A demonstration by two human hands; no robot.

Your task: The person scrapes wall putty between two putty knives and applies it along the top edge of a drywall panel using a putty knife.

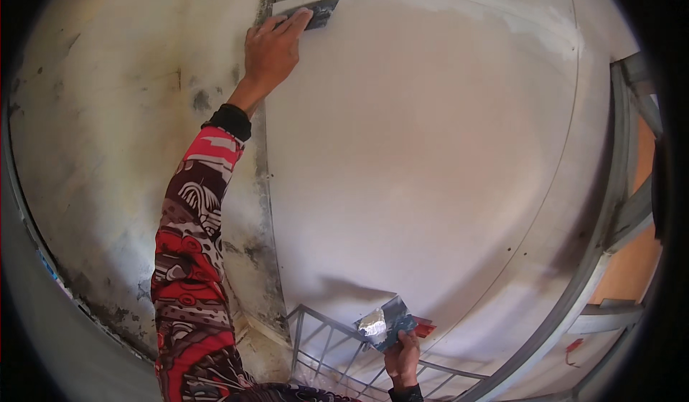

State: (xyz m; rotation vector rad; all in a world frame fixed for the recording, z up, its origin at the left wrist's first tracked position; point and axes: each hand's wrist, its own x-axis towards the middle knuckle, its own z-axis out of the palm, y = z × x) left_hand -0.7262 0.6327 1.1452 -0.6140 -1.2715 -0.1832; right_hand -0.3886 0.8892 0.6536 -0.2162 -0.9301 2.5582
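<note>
My left hand [273, 54] reaches up to the top of a pale wallboard panel [416, 151], its fingers pressed on a dark flat scraper blade [326, 13]. That blade lies against the board near its upper left corner, beside a whitish strip of filler [305, 1]. Low in the view, my right hand [403, 359] grips a broad putty knife [399, 317] with a grey-blue blade. A lump of white putty [373, 325] sits on its blade, and a red part [425, 327] shows beside the fingers. The two tools are far apart.
An old stained wall [108, 115] with dark peeling patches adjoins the panel on the left. Below stands a grey metal railing [344, 339]. Grey metal framing [613, 165] curves along the right side, with orange-brown board [628, 269] behind it. Smeared filler [531, 25] crosses the upper right.
</note>
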